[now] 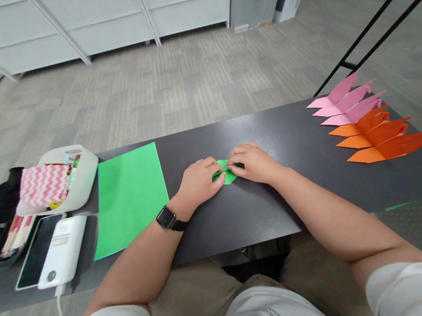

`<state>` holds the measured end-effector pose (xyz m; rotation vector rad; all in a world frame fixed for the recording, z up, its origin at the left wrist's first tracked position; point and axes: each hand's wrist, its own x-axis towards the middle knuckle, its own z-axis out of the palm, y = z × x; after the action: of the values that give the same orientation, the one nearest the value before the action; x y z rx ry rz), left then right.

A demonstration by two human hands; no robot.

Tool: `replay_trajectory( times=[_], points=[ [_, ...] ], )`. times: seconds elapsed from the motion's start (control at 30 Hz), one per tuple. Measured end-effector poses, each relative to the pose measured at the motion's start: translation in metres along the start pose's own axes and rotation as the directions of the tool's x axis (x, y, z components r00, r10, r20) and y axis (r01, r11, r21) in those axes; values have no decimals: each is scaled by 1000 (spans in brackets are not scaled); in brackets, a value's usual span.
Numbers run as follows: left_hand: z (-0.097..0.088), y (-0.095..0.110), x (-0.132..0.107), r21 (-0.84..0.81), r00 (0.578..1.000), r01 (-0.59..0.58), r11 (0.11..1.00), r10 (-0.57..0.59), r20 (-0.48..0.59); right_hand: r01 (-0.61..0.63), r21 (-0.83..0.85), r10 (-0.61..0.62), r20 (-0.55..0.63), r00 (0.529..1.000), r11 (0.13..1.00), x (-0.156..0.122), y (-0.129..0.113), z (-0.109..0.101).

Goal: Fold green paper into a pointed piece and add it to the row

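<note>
A small folded piece of green paper (230, 177) lies on the dark table in front of me, partly covered by my fingers. My left hand (201, 180) pinches its left side between thumb and fingers. On its right side, my right hand (253, 162) grips it the same way, fingertips close to those of the left. The hidden parts of the folds cannot be made out. To the left of my left hand rests a stack of flat green paper sheets (132, 195).
Folded pink paper pieces (346, 102) and orange ones (381, 136) stand in a row at the right end of the table (240, 227). At the left are a white basket (87, 170), a white power bank (62, 249), a phone (32, 256) and a black cloth item (0, 198).
</note>
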<state>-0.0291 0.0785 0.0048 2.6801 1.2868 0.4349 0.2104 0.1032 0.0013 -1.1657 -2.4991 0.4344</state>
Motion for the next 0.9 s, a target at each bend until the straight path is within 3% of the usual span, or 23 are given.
replay_trajectory(
  times=[0.3, 0.5, 0.9],
  points=[
    [6, -5, 7, -103, 991, 137, 985, -137, 1, -89, -32, 87, -54, 995, 996, 0, 3, 6],
    [5, -10, 7, -24, 994, 111, 994, -112, -21, -98, -14, 97, -80, 992, 995, 1, 1, 8],
    [-7, -1, -2, 39, 982, 109, 993, -102, -162, -45, 31, 50, -188, 981, 998, -3, -10, -12]
  ],
)
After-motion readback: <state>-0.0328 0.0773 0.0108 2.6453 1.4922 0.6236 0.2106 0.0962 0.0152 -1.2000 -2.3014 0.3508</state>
